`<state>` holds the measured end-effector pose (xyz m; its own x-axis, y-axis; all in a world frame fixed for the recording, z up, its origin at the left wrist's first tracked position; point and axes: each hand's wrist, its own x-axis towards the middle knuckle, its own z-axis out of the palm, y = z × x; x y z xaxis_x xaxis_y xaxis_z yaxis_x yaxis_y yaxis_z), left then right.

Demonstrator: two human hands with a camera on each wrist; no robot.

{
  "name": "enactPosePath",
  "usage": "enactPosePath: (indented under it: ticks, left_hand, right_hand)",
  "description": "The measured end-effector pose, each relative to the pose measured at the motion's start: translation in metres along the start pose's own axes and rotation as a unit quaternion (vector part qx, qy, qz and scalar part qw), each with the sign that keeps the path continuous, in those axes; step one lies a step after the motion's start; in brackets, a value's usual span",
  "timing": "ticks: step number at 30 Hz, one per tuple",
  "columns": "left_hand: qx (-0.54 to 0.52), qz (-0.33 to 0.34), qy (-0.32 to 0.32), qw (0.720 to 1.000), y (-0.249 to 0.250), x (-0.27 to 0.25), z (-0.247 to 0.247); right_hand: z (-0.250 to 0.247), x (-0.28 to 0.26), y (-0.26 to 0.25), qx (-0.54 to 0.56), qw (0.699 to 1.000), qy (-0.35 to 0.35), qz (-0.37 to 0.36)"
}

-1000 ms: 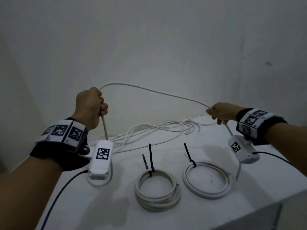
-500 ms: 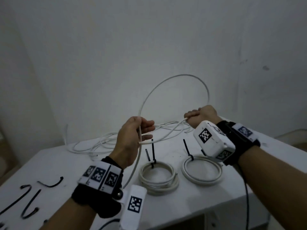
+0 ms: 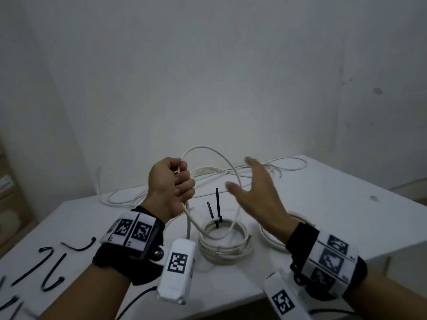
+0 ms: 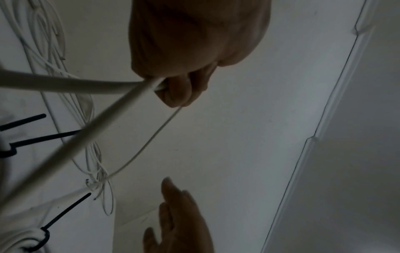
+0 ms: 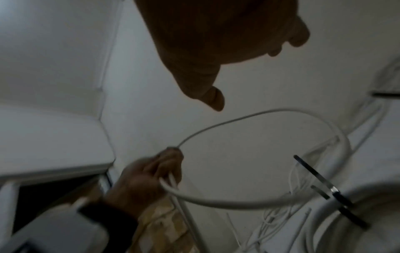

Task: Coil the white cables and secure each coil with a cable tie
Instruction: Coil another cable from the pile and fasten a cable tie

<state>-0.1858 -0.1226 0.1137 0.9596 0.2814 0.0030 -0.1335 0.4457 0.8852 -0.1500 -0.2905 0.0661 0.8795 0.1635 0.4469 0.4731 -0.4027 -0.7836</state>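
coil [image 3: 224, 245] centre of table [image 3: 346, 204] | loose ties [image 3: 50, 269] left | cables [image 3: 231, 172] behind

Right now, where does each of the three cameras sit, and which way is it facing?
Head: worn on the head, looking forward and down at the white table; shows both forearms, the left hand gripping the loose white cable, and the open right hand.
Left wrist: under the left wrist, looking along the left hand toward the wall.
Right wrist: under the right wrist, looking past the right hand at the cable loop.
Shared: both wrist views show the opposite hand; all three show the tied white cable coil with black cable ties.
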Motion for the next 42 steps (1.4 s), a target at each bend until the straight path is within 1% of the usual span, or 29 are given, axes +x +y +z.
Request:
enactPosePath:
  ticks: [1,3,4,6,8,10,11,13,14,15,16,17,18,20,22,24,26,27,30,34,35,36,37,38,39,40,41,42]
  left_hand:
    - [0.013,0.0,-0.016,1.0,0.0,-0.001,0.003]
    - [0.029,0.004,-0.044,0.999,0.0,-0.003,0.008]
    - [0.033,0.006,-0.053,0.998,0.001,-0.004,0.01]
    - [0.037,0.012,-0.068,0.997,0.005,-0.007,0.011]
    - [0.049,0.018,-0.078,0.996,0.009,-0.008,0.01]
    - [0.077,0.034,-0.079,0.993,0.012,-0.009,0.009]
    - [0.097,0.049,-0.078,0.991,0.012,-0.009,0.009]
    - [0.141,0.093,-0.079,0.983,0.014,-0.01,0.006]
    - [0.158,0.116,-0.086,0.977,0.016,-0.01,0.003]
    - [0.167,0.133,-0.095,0.972,0.017,-0.01,0.0]
    - [0.169,0.139,-0.103,0.97,0.018,-0.01,-0.002]
    - [0.168,0.14,-0.105,0.97,0.019,-0.011,-0.004]
    - [0.174,0.14,-0.106,0.969,0.017,-0.012,-0.004]
    - [0.221,0.158,-0.097,0.957,0.006,-0.016,0.0]
    - [0.282,0.192,-0.086,0.936,-0.009,-0.023,0.007]
    - [0.287,0.218,-0.076,0.93,-0.019,-0.028,0.01]
    - [0.275,0.243,-0.057,0.929,-0.02,-0.028,0.009]
    - [0.278,0.25,-0.046,0.926,-0.018,-0.026,0.008]
    - [0.3,0.255,-0.024,0.919,-0.01,-0.023,0.0]
    - [0.307,0.24,-0.037,0.92,-0.004,-0.02,-0.009]
    - [0.309,0.241,-0.042,0.919,-0.003,-0.019,-0.009]
    - [0.311,0.241,-0.046,0.918,-0.002,-0.019,-0.01]
    - [0.312,0.24,-0.048,0.918,-0.001,-0.019,-0.011]
    - [0.312,0.237,-0.049,0.919,-0.001,-0.019,-0.011]
    - [0.312,0.234,-0.05,0.919,0.0,-0.019,-0.011]
    - [0.311,0.23,-0.051,0.921,0.002,-0.019,-0.011]
    - [0.309,0.226,-0.052,0.922,0.003,-0.019,-0.01]
    - [0.306,0.222,-0.054,0.924,0.003,-0.018,-0.009]
  right_hand:
    - [0.003,-0.008,-0.008,-0.025,0.998,-0.047,-0.044]
    - [0.012,-0.023,-0.022,-0.029,0.984,-0.158,-0.071]
    - [0.016,-0.028,-0.023,-0.033,0.976,-0.198,-0.083]
    - [0.022,-0.032,-0.023,-0.067,0.962,-0.23,-0.133]
    - [0.023,-0.033,-0.022,-0.077,0.948,-0.263,-0.161]
    - [0.021,-0.033,-0.024,-0.082,0.938,-0.278,-0.191]
    - [0.02,-0.032,-0.024,-0.098,0.936,-0.267,-0.208]
    - [0.014,-0.029,-0.025,-0.116,0.941,-0.213,-0.235]
    - [0.01,-0.027,-0.025,-0.099,0.95,-0.179,-0.237]
    - [0.006,-0.024,-0.025,-0.06,0.962,-0.146,-0.223]
    - [0.002,-0.022,-0.026,0.0,0.975,-0.118,-0.19]
    - [-0.001,-0.019,-0.027,0.075,0.983,-0.091,-0.143]
    - [-0.002,-0.015,-0.03,0.154,0.981,-0.07,-0.091]
    - [-0.004,-0.006,-0.038,0.287,0.957,-0.038,-0.011]
    - [-0.004,0.003,-0.049,0.385,0.922,-0.015,0.03]
    - [-0.003,0.011,-0.058,0.452,0.89,-0.003,0.052]
    - [-0.002,0.015,-0.06,0.481,0.874,-0.006,0.064]
    - [-0.003,0.017,-0.058,0.477,0.876,-0.01,0.067]
    - [-0.015,0.02,-0.05,0.424,0.901,-0.023,0.09]
    - [-0.034,0.021,-0.036,0.405,0.901,-0.052,0.147]
    - [-0.037,0.022,-0.031,0.372,0.915,-0.044,0.147]
    - [-0.04,0.026,-0.024,0.3,0.946,-0.01,0.124]
    - [-0.044,0.029,-0.019,0.193,0.978,0.052,0.062]
    - [-0.049,0.032,-0.018,0.083,0.989,0.121,-0.034]
    - [-0.055,0.033,-0.02,-0.006,0.973,0.171,-0.153]
    - [-0.06,0.035,-0.024,-0.059,0.95,0.173,-0.253]
    - [-0.062,0.035,-0.03,-0.095,0.937,0.126,-0.311]
    - [-0.062,0.035,-0.038,-0.123,0.936,0.054,-0.326]
